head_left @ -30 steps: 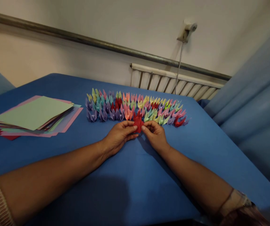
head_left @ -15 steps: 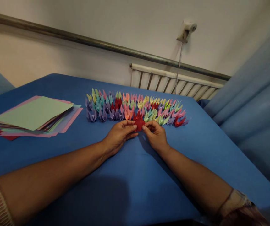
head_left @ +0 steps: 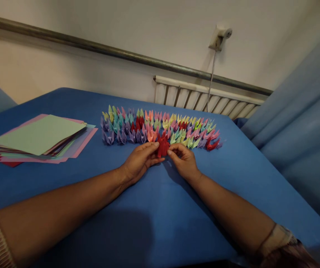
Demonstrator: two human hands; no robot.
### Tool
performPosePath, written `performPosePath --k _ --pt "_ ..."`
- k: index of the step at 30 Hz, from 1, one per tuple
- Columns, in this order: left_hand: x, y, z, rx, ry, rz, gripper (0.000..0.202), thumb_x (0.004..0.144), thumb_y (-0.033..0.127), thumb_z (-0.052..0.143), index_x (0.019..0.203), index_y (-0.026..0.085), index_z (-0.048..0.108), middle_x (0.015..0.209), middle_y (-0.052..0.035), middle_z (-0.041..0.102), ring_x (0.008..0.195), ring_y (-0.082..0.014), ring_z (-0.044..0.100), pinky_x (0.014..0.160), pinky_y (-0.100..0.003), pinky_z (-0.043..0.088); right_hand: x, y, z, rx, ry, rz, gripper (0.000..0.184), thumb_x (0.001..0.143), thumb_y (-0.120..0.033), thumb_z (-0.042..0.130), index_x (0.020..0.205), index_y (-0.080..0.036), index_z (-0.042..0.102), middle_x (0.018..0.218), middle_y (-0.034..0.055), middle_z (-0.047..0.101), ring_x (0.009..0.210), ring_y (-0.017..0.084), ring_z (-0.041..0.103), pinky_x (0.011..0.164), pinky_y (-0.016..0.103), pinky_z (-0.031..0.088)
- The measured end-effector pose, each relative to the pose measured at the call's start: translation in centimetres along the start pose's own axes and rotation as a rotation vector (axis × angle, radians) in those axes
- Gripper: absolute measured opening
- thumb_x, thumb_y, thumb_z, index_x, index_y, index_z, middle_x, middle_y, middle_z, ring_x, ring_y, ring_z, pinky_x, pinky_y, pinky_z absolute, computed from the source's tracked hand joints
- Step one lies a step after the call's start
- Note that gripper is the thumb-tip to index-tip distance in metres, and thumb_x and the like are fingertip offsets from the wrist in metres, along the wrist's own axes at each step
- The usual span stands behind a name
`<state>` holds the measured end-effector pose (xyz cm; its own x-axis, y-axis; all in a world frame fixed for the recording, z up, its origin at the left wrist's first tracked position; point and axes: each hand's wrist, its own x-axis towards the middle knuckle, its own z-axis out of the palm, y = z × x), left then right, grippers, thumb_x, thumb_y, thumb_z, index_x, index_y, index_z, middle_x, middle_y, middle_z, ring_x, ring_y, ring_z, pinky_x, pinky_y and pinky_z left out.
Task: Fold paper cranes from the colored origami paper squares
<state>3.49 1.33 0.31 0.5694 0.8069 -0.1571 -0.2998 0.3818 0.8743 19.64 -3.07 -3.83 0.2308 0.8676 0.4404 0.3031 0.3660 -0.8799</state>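
Note:
A small red folded paper piece (head_left: 163,146) is pinched between both hands just above the blue tabletop (head_left: 154,208). My left hand (head_left: 139,160) grips its left side with closed fingers. My right hand (head_left: 184,160) pinches its right side. Just beyond the hands stand rows of several small folded paper figures (head_left: 160,128) in purple, pink, yellow, green and red. The red piece sits at the front edge of these rows.
A fanned stack of coloured square paper sheets (head_left: 41,137), pale green on top, lies at the left of the table. A radiator (head_left: 204,98) and a rail run along the wall behind. Blue curtain fabric (head_left: 299,123) hangs at the right.
The red piece has been turned slightly between the fingertips and sits a little higher; both hands stay in nearly the same place.

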Motion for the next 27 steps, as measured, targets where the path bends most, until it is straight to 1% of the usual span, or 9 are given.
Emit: performPosePath --k 1,3,7,10,14,18,20,23,27 --pt "0.0 0.0 0.0 -0.008 -0.003 -0.002 0.022 0.082 0.034 0.07 0.092 0.015 0.069 0.092 -0.006 0.071 0.084 -0.0157 0.066 0.078 -0.031 0.056 0.1 0.1 0.0 0.018 0.007 0.022 0.008 0.082 -0.03 0.061 0.081 -0.021 0.062 0.08 0.0008 0.062 0.072 0.014 0.058 0.069 0.027 0.049" --pt "0.1 0.0 0.0 -0.002 0.005 0.001 0.021 0.081 0.032 0.071 0.093 0.015 0.069 0.092 -0.0059 0.071 0.082 -0.0154 0.066 0.077 -0.03 0.056 0.1 0.3 0.0 0.058 0.015 0.064 0.01 0.082 -0.031 0.061 0.081 -0.021 0.06 0.075 -0.0002 0.061 0.067 0.013 0.057 0.066 0.026 0.049" --pt "0.3 -0.3 -0.1 0.063 0.044 0.017 0.021 0.074 0.022 0.078 0.092 0.016 0.068 0.087 -0.0016 0.069 0.076 -0.0116 0.065 0.075 -0.027 0.057 0.1 0.3 0.1 0.09 0.01 0.091 0.011 0.081 -0.031 0.062 0.08 -0.02 0.06 0.074 -0.0004 0.062 0.066 0.013 0.057 0.065 0.026 0.048" --pt "0.2 -0.5 -0.1 0.108 0.062 0.021 0.026 0.069 0.021 0.081 0.09 0.015 0.067 0.083 0.0002 0.069 0.072 -0.0102 0.065 0.075 -0.026 0.056 0.0 -0.1 0.2 0.09 0.033 0.096 0.012 0.078 -0.03 0.065 0.081 -0.02 0.058 0.073 -0.0012 0.062 0.064 0.012 0.057 0.063 0.026 0.047" --pt "0.0 -0.5 0.2 0.168 0.059 0.066 0.029 0.065 0.022 0.083 0.089 0.015 0.066 0.083 0.0001 0.07 0.07 -0.0098 0.065 0.074 -0.025 0.054 -0.2 -0.6 0.2 0.011 0.092 0.054 0.012 0.076 -0.025 0.066 0.078 -0.021 0.055 0.07 -0.0038 0.057 0.059 0.011 0.053 0.058 0.024 0.045" --pt "-0.1 -0.5 0.4 0.233 0.068 0.122 0.028 0.064 0.021 0.081 0.086 0.015 0.065 0.079 0.0012 0.069 0.067 -0.01 0.064 0.07 -0.024 0.052 -0.3 -0.9 0.1 -0.1 0.041 -0.019 0.002 0.079 -0.021 0.061 0.08 -0.021 0.059 0.077 -0.0009 0.061 0.064 0.012 0.057 0.062 0.026 0.047" --pt "0.0 -0.5 0.4 0.282 0.078 0.149 0.028 0.063 0.021 0.081 0.085 0.016 0.065 0.078 0.0015 0.068 0.068 -0.0106 0.063 0.072 -0.025 0.052 -0.4 -1.0 0.0 -0.117 0.026 -0.034 0.005 0.081 -0.022 0.059 0.085 -0.022 0.061 0.082 0.0008 0.063 0.067 0.013 0.059 0.064 0.027 0.049" --pt "0.2 -0.8 0.1 0.357 0.097 0.212 0.027 0.062 0.02 0.081 0.082 0.017 0.064 0.078 0.0017 0.068 0.075 -0.0125 0.065 0.079 -0.027 0.052 -0.5 -1.1 0.0 -0.103 0.002 -0.027 0.011 0.081 -0.025 0.061 0.092 -0.022 0.062 0.085 0.0019 0.064 0.069 0.014 0.062 0.065 0.028 0.051" --pt "0.3 -1.0 -0.3 0.433 0.067 0.261 0.023 0.064 0.022 0.079 0.084 0.018 0.067 0.085 -0.0004 0.07 0.085 -0.0162 0.067 0.087 -0.032 0.052 -0.5 -1.1 0.0 -0.088 -0.014 0.007 0.014 0.082 -0.032 0.064 0.091 -0.021 0.062 0.082 0.002 0.066 0.068 0.015 0.062 0.063 0.028 0.051"
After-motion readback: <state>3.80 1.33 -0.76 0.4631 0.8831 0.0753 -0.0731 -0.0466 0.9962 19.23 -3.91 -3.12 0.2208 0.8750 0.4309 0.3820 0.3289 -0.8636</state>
